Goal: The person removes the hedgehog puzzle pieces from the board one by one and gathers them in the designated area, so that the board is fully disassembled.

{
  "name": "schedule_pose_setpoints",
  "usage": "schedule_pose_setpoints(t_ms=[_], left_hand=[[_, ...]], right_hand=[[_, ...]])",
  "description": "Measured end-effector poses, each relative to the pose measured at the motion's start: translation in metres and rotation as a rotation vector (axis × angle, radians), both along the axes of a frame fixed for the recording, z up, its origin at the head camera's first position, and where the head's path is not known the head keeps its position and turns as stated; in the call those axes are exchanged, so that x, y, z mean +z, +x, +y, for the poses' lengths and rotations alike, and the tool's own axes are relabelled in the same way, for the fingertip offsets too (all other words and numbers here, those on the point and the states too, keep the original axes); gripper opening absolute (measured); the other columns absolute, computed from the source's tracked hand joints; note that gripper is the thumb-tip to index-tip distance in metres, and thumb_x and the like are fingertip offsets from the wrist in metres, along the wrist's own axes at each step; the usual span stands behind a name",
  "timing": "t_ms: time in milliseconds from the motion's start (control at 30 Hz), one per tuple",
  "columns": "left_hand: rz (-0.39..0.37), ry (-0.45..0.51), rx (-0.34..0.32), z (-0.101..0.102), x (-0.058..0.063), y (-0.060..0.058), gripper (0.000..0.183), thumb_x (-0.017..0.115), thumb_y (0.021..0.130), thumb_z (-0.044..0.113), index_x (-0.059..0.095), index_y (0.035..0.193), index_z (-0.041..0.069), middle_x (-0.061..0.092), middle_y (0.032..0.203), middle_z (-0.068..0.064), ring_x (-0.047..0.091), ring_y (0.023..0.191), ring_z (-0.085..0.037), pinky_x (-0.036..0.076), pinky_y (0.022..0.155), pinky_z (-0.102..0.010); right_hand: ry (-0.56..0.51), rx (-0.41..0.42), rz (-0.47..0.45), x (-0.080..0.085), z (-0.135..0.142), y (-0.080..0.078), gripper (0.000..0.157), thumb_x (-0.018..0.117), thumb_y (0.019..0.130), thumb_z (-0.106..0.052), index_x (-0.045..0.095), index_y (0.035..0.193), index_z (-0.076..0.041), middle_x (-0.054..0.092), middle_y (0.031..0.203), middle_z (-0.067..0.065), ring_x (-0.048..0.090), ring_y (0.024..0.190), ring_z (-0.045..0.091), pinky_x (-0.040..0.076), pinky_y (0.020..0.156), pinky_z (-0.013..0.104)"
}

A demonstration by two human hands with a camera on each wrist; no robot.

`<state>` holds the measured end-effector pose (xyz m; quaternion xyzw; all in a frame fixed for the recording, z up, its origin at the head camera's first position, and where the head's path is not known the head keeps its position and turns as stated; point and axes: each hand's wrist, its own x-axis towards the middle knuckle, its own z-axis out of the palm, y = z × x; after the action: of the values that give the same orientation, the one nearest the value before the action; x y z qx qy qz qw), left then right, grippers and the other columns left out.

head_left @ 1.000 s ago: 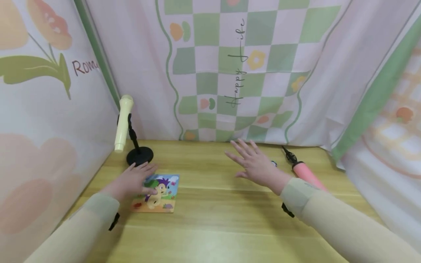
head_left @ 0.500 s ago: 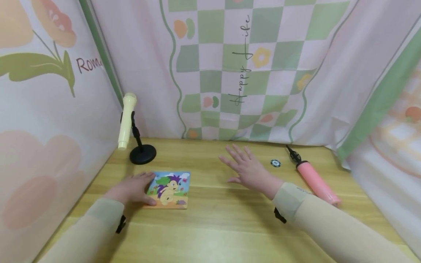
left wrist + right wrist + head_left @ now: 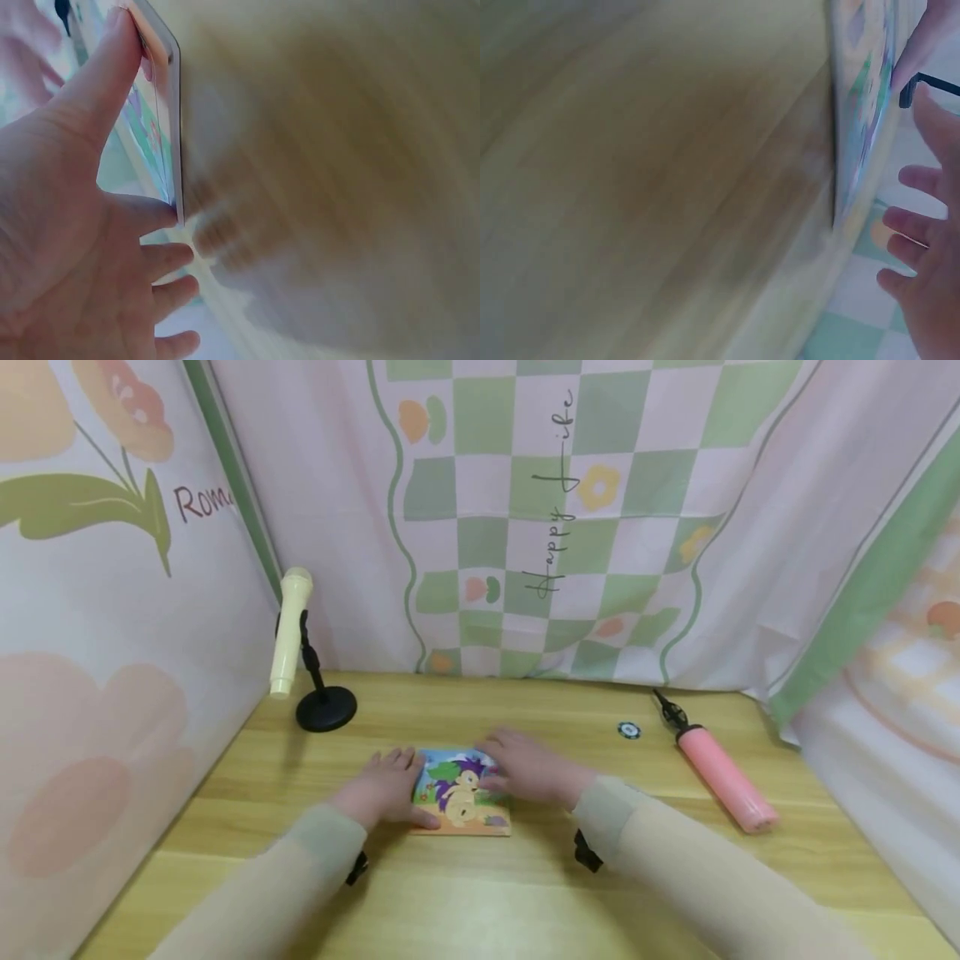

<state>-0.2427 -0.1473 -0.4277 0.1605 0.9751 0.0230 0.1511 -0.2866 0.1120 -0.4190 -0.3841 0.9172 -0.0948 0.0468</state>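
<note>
A flat square puzzle board (image 3: 461,802) with a cartoon of a purple-spined hedgehog lies on the wooden table in the head view. My left hand (image 3: 380,789) is at its left side. The left wrist view shows the thumb (image 3: 97,82) laid over one corner of the board and the index fingertip at another, the other fingers spread past the edge. On the opposite side, my right hand (image 3: 534,770) reaches over the board's right edge, blurred. In the right wrist view its fingers (image 3: 909,225) are loosely bent, with a gap between them and the board.
A cream microphone (image 3: 287,635) on a black stand (image 3: 326,708) is at the back left. Toward the right lie a small round chip (image 3: 628,730) and a pink hand pump (image 3: 723,777) with a black nozzle. Printed curtains (image 3: 480,527) hang behind and at both sides.
The puzzle board has slid right along the table with my left hand against its left side. My right hand has come left and down, from hovering apart to over the board's right edge.
</note>
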Motion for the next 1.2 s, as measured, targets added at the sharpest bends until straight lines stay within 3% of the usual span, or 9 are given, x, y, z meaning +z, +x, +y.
schedule_pose_setpoints(t_ms=[167, 367, 533, 667, 900, 1200], left_hand=[[0.031, -0.033, -0.038, 0.024, 0.009, 0.006, 0.116, 0.060, 0.074, 0.081, 0.028, 0.155, 0.004, 0.024, 0.160, -0.017, 0.021, 0.146, -0.035, 0.014, 0.117, -0.053], [0.077, -0.028, -0.105, 0.033, 0.008, 0.003, 0.114, 0.060, 0.074, 0.081, 0.034, 0.152, 0.001, 0.033, 0.156, -0.016, 0.024, 0.145, -0.035, 0.017, 0.116, -0.055], [0.134, 0.002, -0.140, 0.023, -0.001, -0.008, 0.105, 0.064, 0.075, 0.077, 0.043, 0.149, 0.007, 0.040, 0.152, -0.012, 0.025, 0.144, -0.035, 0.017, 0.116, -0.056], [0.096, 0.022, -0.132, 0.018, -0.002, -0.011, 0.105, 0.065, 0.075, 0.076, 0.041, 0.151, 0.009, 0.037, 0.154, -0.013, 0.022, 0.145, -0.037, 0.016, 0.116, -0.057], [0.000, 0.018, -0.050, 0.016, -0.002, -0.012, 0.108, 0.063, 0.074, 0.078, 0.031, 0.157, 0.015, 0.025, 0.160, -0.015, 0.018, 0.146, -0.038, 0.013, 0.116, -0.057], [-0.033, 0.000, -0.020, 0.018, -0.002, -0.014, 0.114, 0.063, 0.072, 0.079, 0.023, 0.159, 0.018, 0.021, 0.162, -0.014, 0.016, 0.147, -0.037, 0.011, 0.116, -0.057]], right_hand=[[-0.093, -0.104, -0.091, -0.008, -0.028, -0.011, 0.057, 0.072, 0.089, -0.045, 0.058, 0.131, -0.010, 0.058, 0.119, 0.006, 0.056, 0.107, 0.023, 0.048, 0.093, 0.039], [-0.206, -0.201, -0.246, -0.021, -0.047, -0.016, 0.055, 0.084, 0.078, -0.042, 0.060, 0.117, -0.011, 0.055, 0.106, 0.003, 0.053, 0.096, 0.019, 0.048, 0.083, 0.037], [-0.258, -0.230, -0.276, -0.025, -0.052, -0.016, 0.053, 0.088, 0.075, -0.036, 0.059, 0.111, -0.010, 0.052, 0.102, 0.004, 0.050, 0.091, 0.020, 0.047, 0.080, 0.037], [-0.255, -0.239, -0.273, -0.027, -0.054, -0.016, 0.053, 0.088, 0.075, -0.036, 0.059, 0.112, -0.011, 0.051, 0.102, 0.003, 0.049, 0.091, 0.018, 0.047, 0.081, 0.036], [-0.248, -0.240, -0.264, -0.029, -0.057, -0.016, 0.053, 0.088, 0.075, -0.036, 0.059, 0.112, -0.010, 0.050, 0.104, 0.004, 0.049, 0.093, 0.019, 0.047, 0.085, 0.037], [-0.265, -0.288, -0.314, -0.022, -0.062, -0.017, 0.051, 0.090, 0.073, -0.027, 0.057, 0.107, -0.007, 0.052, 0.104, 0.006, 0.050, 0.096, 0.021, 0.046, 0.089, 0.039]])
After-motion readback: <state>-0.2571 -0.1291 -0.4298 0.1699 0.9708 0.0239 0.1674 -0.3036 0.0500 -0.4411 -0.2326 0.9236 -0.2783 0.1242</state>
